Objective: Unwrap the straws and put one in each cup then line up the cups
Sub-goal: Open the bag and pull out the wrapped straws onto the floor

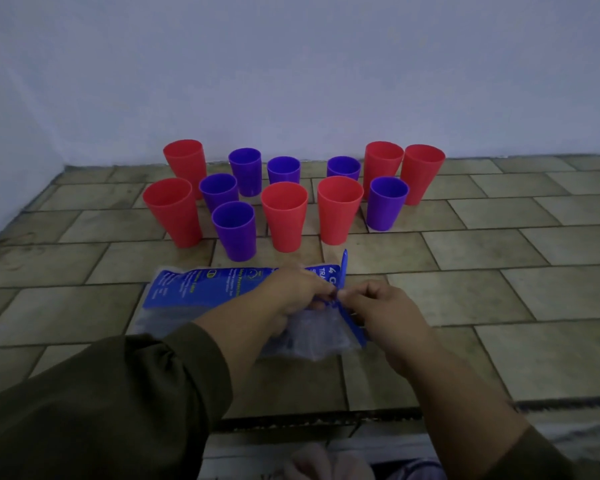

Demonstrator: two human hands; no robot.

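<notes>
On the left, the pack [201,289] of straws lies flat on the tiled floor [499,306], its blue printed panel facing up and its clear part bunched under the hands; no loose straw shows, so I judge the straws are all inside it and the unwrapping has barely begun. The left hand [291,292] has its fingers pinched narrow on the pack near its right end; the right hand [381,310] is pinched the same way on the blue end strip [352,313], which stands up on edge between the two hands; both hands hold the pack, fingertips almost touching.

What could go wrong, going rightward: the film looks thin and slack, so a hard pull apart could split it suddenly and scatter straws across the floor; a jerk forward could send a hand into the nearest cups [284,216], which stand just beyond the pack; they are tall, narrow-based and empty, so a knock would likely tip one, and since some stand close together a falling cup could take a neighbour with it. Twelve cups stand upright in a loose cluster, six red and six purple, none lined up.

The floor is of pale oblong tiles with dark joints, worn and stained at the left; a plain pale wall [291,64] closes the back and left; the light is dim and bluish.
</notes>
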